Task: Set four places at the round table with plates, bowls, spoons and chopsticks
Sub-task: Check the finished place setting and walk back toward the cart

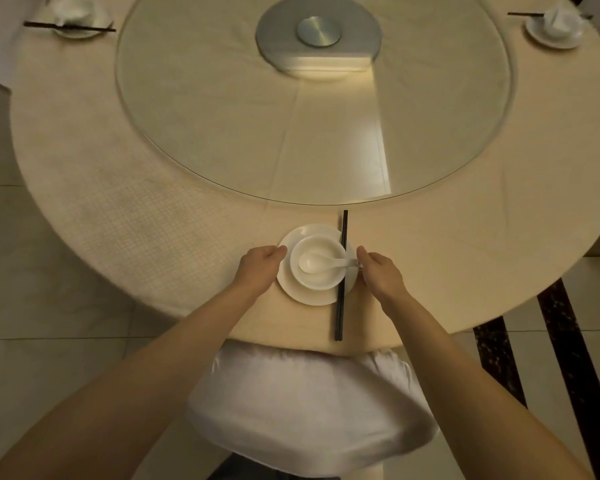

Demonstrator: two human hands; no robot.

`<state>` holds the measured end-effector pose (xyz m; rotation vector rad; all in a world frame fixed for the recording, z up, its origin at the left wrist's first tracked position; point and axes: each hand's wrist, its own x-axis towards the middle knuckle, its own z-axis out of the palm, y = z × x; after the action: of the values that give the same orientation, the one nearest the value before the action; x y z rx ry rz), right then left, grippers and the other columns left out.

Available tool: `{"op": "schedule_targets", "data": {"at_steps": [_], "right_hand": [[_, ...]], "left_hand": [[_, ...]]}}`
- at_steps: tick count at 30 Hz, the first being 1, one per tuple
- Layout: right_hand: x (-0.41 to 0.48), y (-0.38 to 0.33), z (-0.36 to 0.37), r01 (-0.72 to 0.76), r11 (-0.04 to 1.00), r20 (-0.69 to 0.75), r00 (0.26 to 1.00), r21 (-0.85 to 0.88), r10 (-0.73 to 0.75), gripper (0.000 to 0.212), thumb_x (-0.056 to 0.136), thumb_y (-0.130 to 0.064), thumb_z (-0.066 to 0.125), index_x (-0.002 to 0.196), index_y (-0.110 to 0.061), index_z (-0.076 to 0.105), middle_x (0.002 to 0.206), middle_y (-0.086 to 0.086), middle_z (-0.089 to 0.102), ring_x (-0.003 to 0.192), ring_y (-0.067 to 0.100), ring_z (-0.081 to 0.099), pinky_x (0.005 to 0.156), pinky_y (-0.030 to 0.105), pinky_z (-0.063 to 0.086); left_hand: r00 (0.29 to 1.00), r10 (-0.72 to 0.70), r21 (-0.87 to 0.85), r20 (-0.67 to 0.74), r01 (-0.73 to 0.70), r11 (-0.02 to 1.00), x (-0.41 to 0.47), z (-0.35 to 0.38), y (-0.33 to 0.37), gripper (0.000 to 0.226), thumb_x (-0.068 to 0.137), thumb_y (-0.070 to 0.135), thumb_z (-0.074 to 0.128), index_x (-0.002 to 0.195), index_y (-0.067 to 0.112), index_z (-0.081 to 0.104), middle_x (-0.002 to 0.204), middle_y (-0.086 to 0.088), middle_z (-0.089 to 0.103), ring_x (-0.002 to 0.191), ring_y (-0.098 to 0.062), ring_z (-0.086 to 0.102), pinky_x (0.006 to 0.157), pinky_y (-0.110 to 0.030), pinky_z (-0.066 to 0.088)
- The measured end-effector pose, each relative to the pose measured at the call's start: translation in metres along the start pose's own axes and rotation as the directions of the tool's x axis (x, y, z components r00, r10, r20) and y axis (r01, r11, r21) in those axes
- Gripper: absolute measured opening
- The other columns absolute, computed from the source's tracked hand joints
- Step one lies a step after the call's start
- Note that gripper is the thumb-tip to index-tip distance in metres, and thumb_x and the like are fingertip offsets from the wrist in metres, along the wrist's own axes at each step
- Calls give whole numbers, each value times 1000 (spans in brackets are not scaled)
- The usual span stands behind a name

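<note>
Far left edge of the round table (125, 188): a set place (70, 19), white dishes with dark chopsticks laid crosswise.

Near edge, left hand (260, 268): knuckles up, fingers curled loosely, fingertips touching the left rim of the white plate (312, 295); forearm stretched straight from the lower left. Not gripping anything.

On the plate, a white bowl (317, 262); inside it a white spoon (321, 263), scoop left, handle pointing right over the rim.

Black chopsticks (341, 282) across the plate's right side, long axis running from near edge toward the glass turntable (312, 109).

Right hand (381, 270): fingers pinched narrowly at the spoon handle's tip, apparently holding it.

Far right edge: another set place (555, 26).

Below the near edge, a white-covered chair (309, 407).
</note>
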<state>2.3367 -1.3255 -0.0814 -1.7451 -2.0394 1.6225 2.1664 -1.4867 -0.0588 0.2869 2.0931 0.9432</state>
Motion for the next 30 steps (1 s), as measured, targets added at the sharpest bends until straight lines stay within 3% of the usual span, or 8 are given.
{"op": "schedule_targets", "data": {"at_steps": [4,11,16,21,25,27,29,30], "right_hand": [[-2,8,-5,-11,1000,-13,1000,20,12,38,100,-50,43,100,-18,64,102,3,64,100,27,57,81,35,40],[-1,9,-5,-15,997,-23,1000,73,16,40,98,-50,47,113,-18,67,109,0,64,102,24,57,83,33,40],[2,7,-1,-8,997,-56,998,73,12,42,97,-46,50,120,-15,67,107,-1,61,100,23,54,85,34,40],[3,8,0,7,999,-75,997,47,-3,44,98,-45,47,120,-13,67,109,1,63,101,24,55,85,35,41],[-2,11,0,19,999,-80,997,26,-17,45,100,-45,44,123,-12,64,119,5,65,103,24,54,85,33,40],[-6,9,-5,60,996,-87,994,-68,-66,47,100,-43,44,128,-9,60,126,8,64,107,25,56,86,34,42],[-12,5,-12,122,969,-111,983,-216,-149,52,100,-41,45,137,-6,53,136,12,59,120,30,56,94,38,44],[-17,2,-16,159,943,-117,973,-292,-200,54,99,-40,47,140,-5,50,140,14,56,124,32,54,98,39,43]], "left_hand": [[1000,15,6,17,-15,1000,-3,6,-3,30,97,42,51,100,19,69,101,0,66,106,-25,63,100,-42,46],[1000,3,-24,28,-3,1000,-5,7,-5,44,97,44,51,124,14,68,120,-1,69,114,-20,61,105,-42,45],[999,32,19,12,-32,999,-1,10,-6,27,97,42,50,89,19,60,97,3,64,92,-17,60,89,-36,45],[998,62,56,-6,-62,996,-1,12,-7,23,98,42,49,84,25,51,94,3,55,90,-16,51,89,-38,44],[996,93,139,-11,-90,986,-6,12,-7,28,99,42,47,73,38,38,79,18,44,92,-15,44,82,-32,36],[995,103,192,14,-104,976,-7,8,-10,12,99,44,47,93,38,56,97,16,56,102,-20,52,89,-33,38],[991,132,263,6,-129,956,-11,3,-8,48,98,46,49,139,21,53,137,-1,58,126,-22,53,104,-37,41],[988,154,314,-5,-145,938,-15,-1,-6,57,97,47,50,147,18,45,145,-4,53,131,-23,51,107,-39,41]]}}
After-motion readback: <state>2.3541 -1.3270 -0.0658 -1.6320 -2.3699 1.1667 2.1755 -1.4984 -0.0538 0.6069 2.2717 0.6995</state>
